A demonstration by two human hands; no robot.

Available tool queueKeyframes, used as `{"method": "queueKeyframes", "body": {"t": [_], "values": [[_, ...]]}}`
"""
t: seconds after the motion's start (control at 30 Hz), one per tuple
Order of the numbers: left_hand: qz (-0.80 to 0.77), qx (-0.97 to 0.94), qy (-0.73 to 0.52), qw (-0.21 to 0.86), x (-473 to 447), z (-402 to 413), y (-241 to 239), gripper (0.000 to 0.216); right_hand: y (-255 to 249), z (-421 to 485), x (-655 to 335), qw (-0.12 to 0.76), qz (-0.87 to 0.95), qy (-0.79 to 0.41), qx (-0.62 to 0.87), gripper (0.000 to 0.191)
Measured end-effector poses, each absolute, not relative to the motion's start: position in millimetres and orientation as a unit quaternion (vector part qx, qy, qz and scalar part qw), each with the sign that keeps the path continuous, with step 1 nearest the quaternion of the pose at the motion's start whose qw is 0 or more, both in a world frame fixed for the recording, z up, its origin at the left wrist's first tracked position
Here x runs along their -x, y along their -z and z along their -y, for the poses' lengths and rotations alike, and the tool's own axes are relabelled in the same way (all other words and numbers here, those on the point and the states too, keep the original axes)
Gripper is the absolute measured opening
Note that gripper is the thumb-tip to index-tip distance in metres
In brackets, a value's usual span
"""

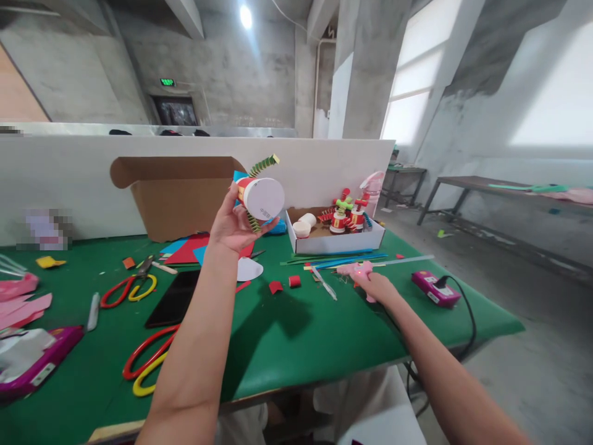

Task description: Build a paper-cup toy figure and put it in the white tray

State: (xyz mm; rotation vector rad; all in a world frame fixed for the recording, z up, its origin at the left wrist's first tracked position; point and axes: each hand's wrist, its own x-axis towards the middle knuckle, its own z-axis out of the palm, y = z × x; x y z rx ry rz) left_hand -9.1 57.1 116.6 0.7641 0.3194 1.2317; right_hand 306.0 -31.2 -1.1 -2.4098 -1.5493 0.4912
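Note:
My left hand (pixel 243 227) is raised above the table, its fingers closed round a paper cup craft (pixel 264 199). The cup is tilted with its white round end facing me; its side is red and yellow, and green pleated paper strips stick out above and below. On the right, my right hand (pixel 380 288) is wrapped round a pink glue gun (pixel 359 269) at the table. The gun's nozzle points left, near a clear wrapped stick (pixel 325 284) and a bundle of paper strips (pixel 343 258). A small red paper roll (pixel 294 281) lies between the hands.
A white box (pixel 340 242) holds white cups and finished-looking red figures. Red-and-yellow scissors (pixel 144 361), pliers-like snips (pixel 132 287) and a black phone (pixel 173 298) lie left. A purple power block (pixel 435 288) with a black cord sits right. Behind stands a white partition (pixel 83 179).

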Motion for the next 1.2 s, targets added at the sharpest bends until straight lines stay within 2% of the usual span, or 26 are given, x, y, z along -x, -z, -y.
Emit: {"method": "queueKeyframes", "body": {"t": [0.07,0.13,0.2,0.27,0.33,0.43,0.5,0.6,0.63,0.7,0.77,0.83,0.9,0.97,1.07,1.2], "values": [[-0.147,-0.365,-0.564,0.726,11,-58,-116,0.042,-6,35,-305,0.055,0.535,-0.135,0.832,0.049],[-0.150,-0.378,-0.566,0.717,11,-58,-117,0.045,-15,41,-299,0.042,0.527,-0.095,0.843,0.051],[-0.156,-0.383,-0.568,0.712,12,-58,-117,0.046,-23,43,-284,0.089,0.533,-0.010,0.841,0.049],[-0.162,-0.383,-0.569,0.710,12,-57,-118,0.048,-27,38,-259,0.158,0.597,0.045,0.786,0.035],[-0.159,-0.376,-0.569,0.714,12,-57,-119,0.049,-25,27,-229,0.193,0.706,0.002,0.682,0.025],[-0.145,-0.346,-0.566,0.734,12,-56,-120,0.048,-13,7,-191,0.157,0.819,-0.037,0.550,0.040],[-0.136,-0.324,-0.562,0.749,12,-56,-120,0.044,-2,-4,-178,0.103,0.838,-0.030,0.535,0.045],[-0.119,-0.310,-0.558,0.761,13,-55,-121,0.040,14,-13,-175,0.053,0.825,-0.065,0.558,0.032],[-0.114,-0.309,-0.557,0.762,13,-55,-121,0.040,17,-13,-176,0.071,0.818,-0.083,0.565,0.029],[-0.107,-0.307,-0.556,0.765,14,-55,-122,0.039,20,-13,-181,0.167,0.790,-0.139,0.573,0.028],[-0.110,-0.302,-0.553,0.769,14,-53,-124,0.038,14,-10,-184,0.316,0.727,-0.242,0.559,0.027],[-0.115,-0.297,-0.551,0.771,13,-51,-125,0.036,-6,-6,-184,0.468,0.630,-0.362,0.503,0.018],[-0.113,-0.295,-0.556,0.769,10,-49,-126,0.033,-35,2,-183,0.568,0.570,-0.424,0.415,0.024],[-0.100,-0.294,-0.571,0.760,7,-48,-124,0.032,-68,14,-179,0.617,0.569,-0.402,0.366,0.029],[-0.088,-0.296,-0.582,0.752,2,-48,-121,0.030,-104,33,-170,0.644,0.602,-0.293,0.371,0.029],[-0.088,-0.310,-0.574,0.753,-2,-47,-118,0.027,-116,44,-154,0.685,0.620,-0.105,0.369,0.025]]}}
